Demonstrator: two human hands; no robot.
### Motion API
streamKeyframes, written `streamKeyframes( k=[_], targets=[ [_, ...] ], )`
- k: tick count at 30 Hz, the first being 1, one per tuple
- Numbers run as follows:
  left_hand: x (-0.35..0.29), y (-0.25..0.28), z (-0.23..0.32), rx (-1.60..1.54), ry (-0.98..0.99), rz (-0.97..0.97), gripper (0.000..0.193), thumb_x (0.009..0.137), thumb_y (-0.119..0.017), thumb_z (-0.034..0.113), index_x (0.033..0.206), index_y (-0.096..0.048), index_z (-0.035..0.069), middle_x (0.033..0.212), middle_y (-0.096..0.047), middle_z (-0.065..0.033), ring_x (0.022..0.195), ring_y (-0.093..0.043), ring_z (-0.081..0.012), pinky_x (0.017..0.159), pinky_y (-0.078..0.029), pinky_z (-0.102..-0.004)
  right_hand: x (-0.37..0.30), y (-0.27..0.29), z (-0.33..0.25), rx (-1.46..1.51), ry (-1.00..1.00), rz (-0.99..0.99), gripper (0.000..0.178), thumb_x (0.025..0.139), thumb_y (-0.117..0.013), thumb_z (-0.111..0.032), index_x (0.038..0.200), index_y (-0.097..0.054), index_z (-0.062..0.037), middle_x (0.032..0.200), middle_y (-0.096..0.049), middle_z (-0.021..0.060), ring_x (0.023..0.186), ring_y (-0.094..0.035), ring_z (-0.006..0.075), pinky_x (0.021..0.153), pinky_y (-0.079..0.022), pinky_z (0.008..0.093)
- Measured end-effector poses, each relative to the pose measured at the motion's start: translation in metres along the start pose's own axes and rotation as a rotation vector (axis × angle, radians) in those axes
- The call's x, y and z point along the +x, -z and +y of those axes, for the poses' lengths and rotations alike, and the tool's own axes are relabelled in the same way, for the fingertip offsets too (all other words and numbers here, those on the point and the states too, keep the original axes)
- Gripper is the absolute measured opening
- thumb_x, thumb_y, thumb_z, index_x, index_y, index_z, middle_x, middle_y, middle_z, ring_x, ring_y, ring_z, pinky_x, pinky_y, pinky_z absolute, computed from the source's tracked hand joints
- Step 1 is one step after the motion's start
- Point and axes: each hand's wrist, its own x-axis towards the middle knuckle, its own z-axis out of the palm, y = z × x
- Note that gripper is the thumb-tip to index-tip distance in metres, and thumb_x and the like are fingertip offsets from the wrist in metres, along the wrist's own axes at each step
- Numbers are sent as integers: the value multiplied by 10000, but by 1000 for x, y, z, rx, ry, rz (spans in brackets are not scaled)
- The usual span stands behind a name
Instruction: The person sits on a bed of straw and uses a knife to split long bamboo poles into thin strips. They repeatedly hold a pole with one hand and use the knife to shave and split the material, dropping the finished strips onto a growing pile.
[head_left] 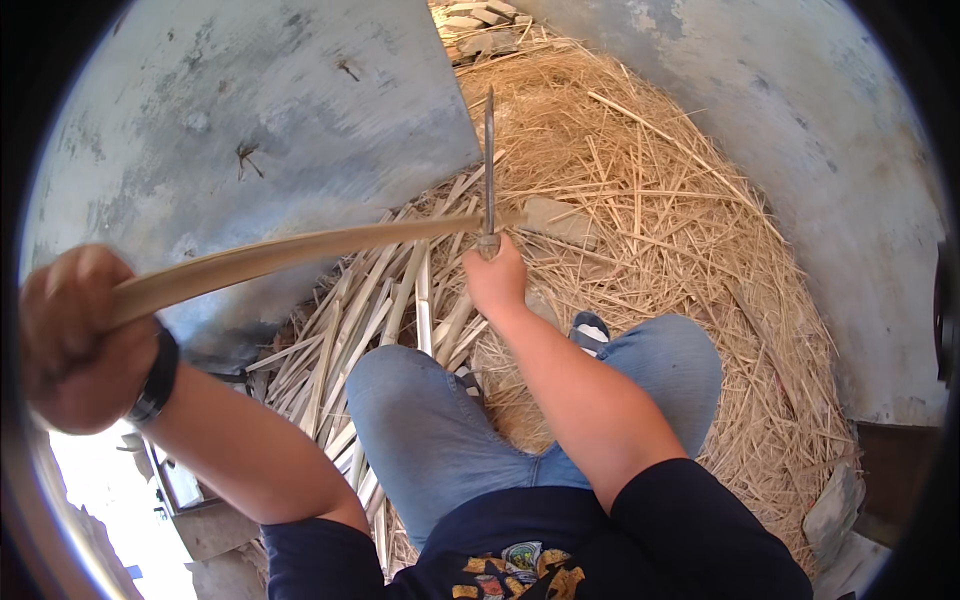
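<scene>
My left hand (75, 335) is raised at the far left, its fingers wrapped round one end of a long split bamboo strip (290, 252). The strip bows across to the right, and its other end meets the blade just above the handle. In the middle, my right hand (498, 280) is closed on the handle of a knife (490, 165). Its long narrow blade points away from me. Whether the edge has cut into the strip cannot be made out.
Several split bamboo strips (405, 290) lie piled left of my knees. Straw-like bamboo shavings (660, 220) cover the ground, with a flat brick (560, 220) among them. Worn blue-grey walls (250, 110) stand at left and right. Stacked bricks (485, 15) lie at the far end.
</scene>
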Motion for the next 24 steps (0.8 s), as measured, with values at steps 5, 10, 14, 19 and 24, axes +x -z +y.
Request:
streamKeyframes(
  k=[5,10,14,19,24],
  targets=[
    [6,-9,-63,-233,166,-174,285,1036,-480,291,768,-446,201,625,-372,76,510,-290,-85,564,-292,-264,-17,46,-41,77,-346,-174,369,807,-657,-200,1100,-622,22,920,-697,211,907,-686,349,828,-519,426],
    [18,-45,-68,-13,190,103,256,1027,-483,290,805,-475,163,728,-385,7,617,-330,-110,602,-302,-276,-23,57,-35,-59,-120,-320,385,805,-659,-209,1109,-623,25,951,-704,218,935,-689,359,824,-519,432],
    [15,-28,-60,1,209,294,292,958,-546,282,727,-430,148,741,-370,-13,629,-323,-120,599,-297,-268,-25,52,-29,-252,-11,-447,415,803,-662,-219,1136,-620,24,971,-702,220,933,-690,359,824,-525,433],
    [-1,11,-41,121,135,340,340,978,-547,384,729,-461,169,728,-353,18,619,-312,-111,572,-263,-268,-39,32,2,-87,-247,-408,441,802,-662,-216,1154,-605,43,951,-695,245,923,-684,396,821,-540,451],
    [-24,8,-52,146,142,198,411,1015,-528,423,704,-383,197,703,-329,34,559,-238,-102,542,-215,-274,-60,19,-29,-227,24,-632,509,796,-667,-217,1223,-590,49,1040,-695,280,1006,-678,413,870,-543,461]
  ],
)
